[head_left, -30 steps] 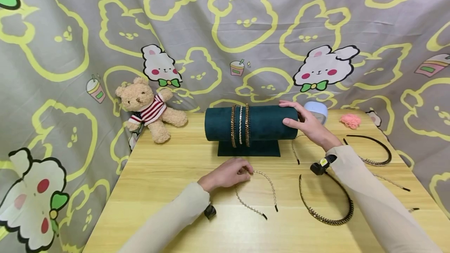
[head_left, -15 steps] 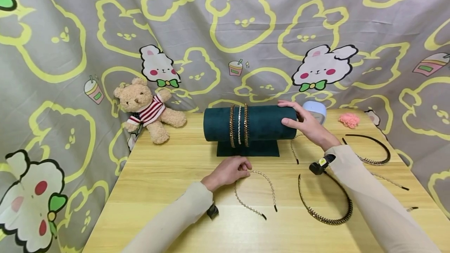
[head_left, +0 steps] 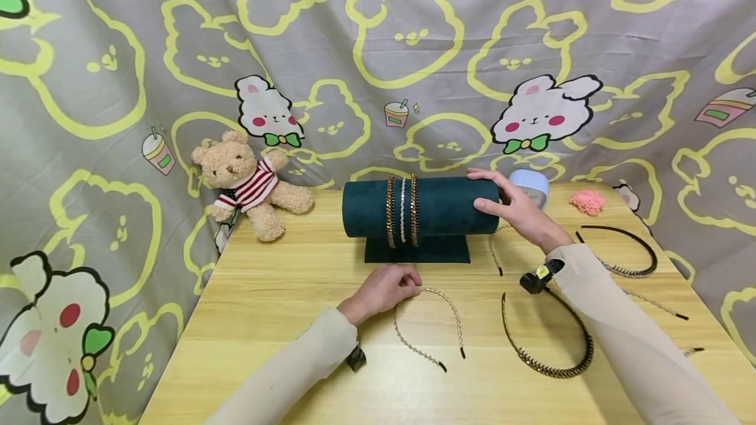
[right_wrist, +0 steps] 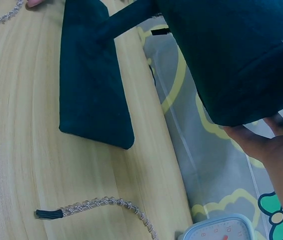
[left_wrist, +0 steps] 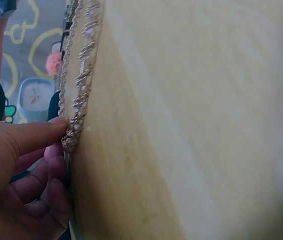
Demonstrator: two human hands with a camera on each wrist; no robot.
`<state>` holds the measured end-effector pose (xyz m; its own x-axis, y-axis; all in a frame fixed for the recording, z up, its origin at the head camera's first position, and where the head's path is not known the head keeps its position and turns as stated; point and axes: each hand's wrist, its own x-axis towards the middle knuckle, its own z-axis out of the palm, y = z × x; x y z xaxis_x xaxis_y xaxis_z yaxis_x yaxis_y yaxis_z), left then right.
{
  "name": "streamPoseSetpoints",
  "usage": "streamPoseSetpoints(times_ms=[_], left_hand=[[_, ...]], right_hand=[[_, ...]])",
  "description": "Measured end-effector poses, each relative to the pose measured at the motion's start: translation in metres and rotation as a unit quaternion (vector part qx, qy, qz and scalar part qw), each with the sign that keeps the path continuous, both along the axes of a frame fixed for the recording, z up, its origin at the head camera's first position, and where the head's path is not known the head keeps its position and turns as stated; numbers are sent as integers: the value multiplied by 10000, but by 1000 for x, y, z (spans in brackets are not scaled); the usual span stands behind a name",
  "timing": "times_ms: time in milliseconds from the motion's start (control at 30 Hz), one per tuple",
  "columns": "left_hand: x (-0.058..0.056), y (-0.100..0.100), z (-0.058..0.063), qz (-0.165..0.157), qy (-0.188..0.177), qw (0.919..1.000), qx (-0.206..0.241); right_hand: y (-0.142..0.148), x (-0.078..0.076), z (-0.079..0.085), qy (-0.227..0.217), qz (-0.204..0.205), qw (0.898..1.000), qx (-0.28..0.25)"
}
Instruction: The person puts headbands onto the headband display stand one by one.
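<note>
My left hand (head_left: pixel 385 288) pinches the top of a thin gold beaded headband (head_left: pixel 454 313) between thumb and fingertips; its two black-tipped ends point towards me, low over the table. The left wrist view shows the beaded band (left_wrist: pixel 85 76) running away from the pinch. My right hand (head_left: pixel 521 210) grips the right end of a dark green velvet roll stand (head_left: pixel 451 205), thumb in front and fingers over the top. Around the roll's middle sit two brown-gold headbands (head_left: pixel 390 212) with a pale beaded headband (head_left: pixel 403 212) between them.
More headbands lie at the right: a dark braided one (head_left: pixel 558 370), a black one (head_left: pixel 648 248) and several thin beaded ones. A blue clock-like dial (head_left: pixel 531 185) and a pink fluffy flower (head_left: pixel 587 202) stand behind them. A teddy bear (head_left: pixel 254 182) sits at the back left.
The left hand has shifted slightly and its fingers have drawn together on the headband's top, whose ends have moved a little. The right hand stays on the stand.
</note>
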<state>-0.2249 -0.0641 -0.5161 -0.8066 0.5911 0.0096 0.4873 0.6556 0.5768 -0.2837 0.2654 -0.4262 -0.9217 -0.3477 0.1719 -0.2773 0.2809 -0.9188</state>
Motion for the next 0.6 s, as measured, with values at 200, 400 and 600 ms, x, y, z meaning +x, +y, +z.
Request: streamPoseSetpoints(times_ms=[200,400,600], left_hand=[[0,-5,4,-117,182,9998,-15],[0,-9,7,-92,71,9999,68],[0,-15,11,-102,-91,9998,113]], right_hand=[[0,0,0,34,-6,10000,21],[0,-1,-1,47,-14,10000,60],[0,-1,-1,63,5,10000,29]])
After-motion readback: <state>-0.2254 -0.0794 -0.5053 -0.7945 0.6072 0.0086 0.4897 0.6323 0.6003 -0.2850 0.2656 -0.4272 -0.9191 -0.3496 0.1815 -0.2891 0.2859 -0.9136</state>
